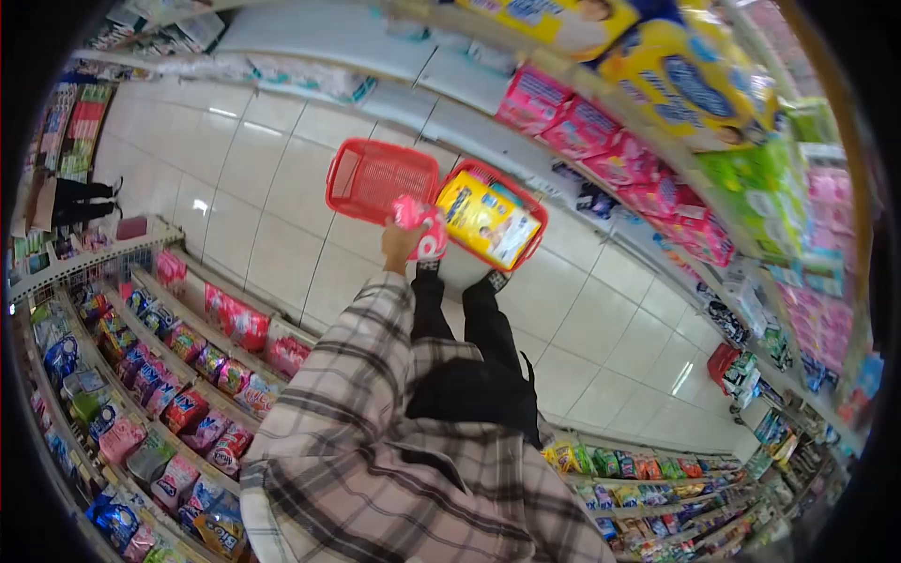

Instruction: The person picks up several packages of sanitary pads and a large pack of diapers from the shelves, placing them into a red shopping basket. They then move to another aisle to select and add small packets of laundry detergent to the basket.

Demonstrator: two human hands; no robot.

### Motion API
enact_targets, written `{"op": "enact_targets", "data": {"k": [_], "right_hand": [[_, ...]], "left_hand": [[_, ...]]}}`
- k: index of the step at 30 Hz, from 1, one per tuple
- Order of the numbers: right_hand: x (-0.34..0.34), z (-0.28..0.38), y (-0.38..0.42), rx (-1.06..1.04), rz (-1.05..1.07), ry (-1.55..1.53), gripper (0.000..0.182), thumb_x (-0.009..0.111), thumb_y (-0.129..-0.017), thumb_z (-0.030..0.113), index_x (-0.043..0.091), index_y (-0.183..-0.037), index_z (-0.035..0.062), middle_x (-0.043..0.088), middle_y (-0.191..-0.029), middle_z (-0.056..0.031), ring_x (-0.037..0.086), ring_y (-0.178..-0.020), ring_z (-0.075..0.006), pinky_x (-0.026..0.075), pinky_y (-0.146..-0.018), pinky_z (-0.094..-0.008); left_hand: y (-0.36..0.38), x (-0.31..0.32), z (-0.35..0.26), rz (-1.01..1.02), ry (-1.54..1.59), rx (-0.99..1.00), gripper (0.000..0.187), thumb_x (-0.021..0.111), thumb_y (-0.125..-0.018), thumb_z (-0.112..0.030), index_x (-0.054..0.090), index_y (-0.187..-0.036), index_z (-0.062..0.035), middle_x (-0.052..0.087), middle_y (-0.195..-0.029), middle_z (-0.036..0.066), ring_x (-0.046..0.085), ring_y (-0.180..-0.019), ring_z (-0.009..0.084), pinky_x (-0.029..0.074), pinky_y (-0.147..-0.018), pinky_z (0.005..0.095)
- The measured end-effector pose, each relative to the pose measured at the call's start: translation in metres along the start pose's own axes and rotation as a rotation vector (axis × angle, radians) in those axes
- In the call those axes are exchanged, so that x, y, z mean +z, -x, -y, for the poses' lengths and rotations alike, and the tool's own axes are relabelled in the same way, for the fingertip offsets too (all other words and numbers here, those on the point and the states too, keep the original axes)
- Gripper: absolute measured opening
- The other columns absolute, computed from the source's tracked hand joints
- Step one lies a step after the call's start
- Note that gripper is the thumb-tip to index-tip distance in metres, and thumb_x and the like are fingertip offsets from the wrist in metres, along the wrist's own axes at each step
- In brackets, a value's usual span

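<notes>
My left hand (398,246) is closed on a pink plastic pouch (429,233) with white markings, above the floor in front of my feet. Just beyond it lies a red plastic basket (349,178), its slatted inside showing. To the right of the pouch, a second red basket (537,246) holds a large yellow diaper pack (479,214) and some other packages partly hidden beneath it. The pouch overlaps the near edges of both baskets in the head view. My right hand is out of sight.
Shelves of colourful pouches (184,410) curve along the left. Pink packs (615,155) and yellow diaper packs (690,84) line the shelf at right. Pale tiles (282,178) cover the aisle floor. Another person's dark-clothed legs (84,202) show at far left.
</notes>
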State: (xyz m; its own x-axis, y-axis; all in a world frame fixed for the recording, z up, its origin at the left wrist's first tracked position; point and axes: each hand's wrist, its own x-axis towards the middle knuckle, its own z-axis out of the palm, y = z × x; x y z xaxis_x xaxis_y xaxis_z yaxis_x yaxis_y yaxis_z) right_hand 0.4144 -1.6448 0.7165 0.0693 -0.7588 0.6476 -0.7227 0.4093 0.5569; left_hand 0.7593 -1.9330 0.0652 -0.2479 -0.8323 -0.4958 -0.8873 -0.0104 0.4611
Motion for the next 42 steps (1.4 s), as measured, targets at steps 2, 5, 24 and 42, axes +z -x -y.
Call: {"op": "enact_targets", "data": {"k": [2, 5, 24, 42], "right_hand": [[-0.002, 0.090, 0.065, 0.151, 0.095, -0.155, 0.052, 0.057, -0.083, 0.052, 0.061, -0.098, 0.0031, 0.063, -0.095, -0.0180, 0.062, -0.083, -0.0334, 0.049, -0.074, -0.0457], [-0.021, 0.210, 0.153, 0.349, 0.304, -0.294, 0.050, 0.058, -0.083, 0.051, 0.060, -0.099, 0.0034, 0.063, -0.096, -0.0181, 0.062, -0.084, -0.0334, 0.049, -0.075, -0.0457], [-0.037, 0.374, 0.288, 0.659, 0.953, -0.361, 0.041, 0.060, -0.082, 0.041, 0.057, -0.103, 0.0053, 0.060, -0.105, -0.0183, 0.058, -0.094, -0.0336, 0.044, -0.081, -0.0459], [-0.046, 0.395, 0.292, 0.735, 0.889, -0.342, 0.036, 0.063, -0.082, 0.031, 0.053, -0.107, 0.0071, 0.057, -0.113, -0.0186, 0.054, -0.104, -0.0337, 0.039, -0.087, -0.0461]], "left_hand": [[-0.036, 0.032, 0.009, 0.133, 0.171, 0.070, 0.094, 0.084, -0.053, -0.048, 0.048, -0.126, -0.0007, 0.062, -0.114, 0.020, 0.060, -0.105, 0.0353, 0.049, -0.089, 0.0420], [-0.076, 0.088, -0.006, 0.295, 0.408, 0.093, 0.096, 0.084, -0.055, -0.043, 0.040, -0.131, -0.0039, 0.060, -0.116, 0.021, 0.059, -0.106, 0.0363, 0.047, -0.092, 0.0422], [-0.155, 0.253, -0.170, 0.081, 0.023, -0.338, 0.074, 0.077, -0.068, -0.021, 0.032, -0.127, -0.0228, 0.037, -0.112, 0.026, 0.063, -0.087, 0.0375, 0.055, -0.074, 0.0371], [-0.149, 0.206, -0.123, 0.183, -0.022, -0.043, 0.086, 0.075, -0.066, -0.054, 0.031, -0.131, -0.0185, 0.036, -0.126, 0.028, 0.061, -0.095, 0.0433, 0.052, -0.077, 0.0483]]}}
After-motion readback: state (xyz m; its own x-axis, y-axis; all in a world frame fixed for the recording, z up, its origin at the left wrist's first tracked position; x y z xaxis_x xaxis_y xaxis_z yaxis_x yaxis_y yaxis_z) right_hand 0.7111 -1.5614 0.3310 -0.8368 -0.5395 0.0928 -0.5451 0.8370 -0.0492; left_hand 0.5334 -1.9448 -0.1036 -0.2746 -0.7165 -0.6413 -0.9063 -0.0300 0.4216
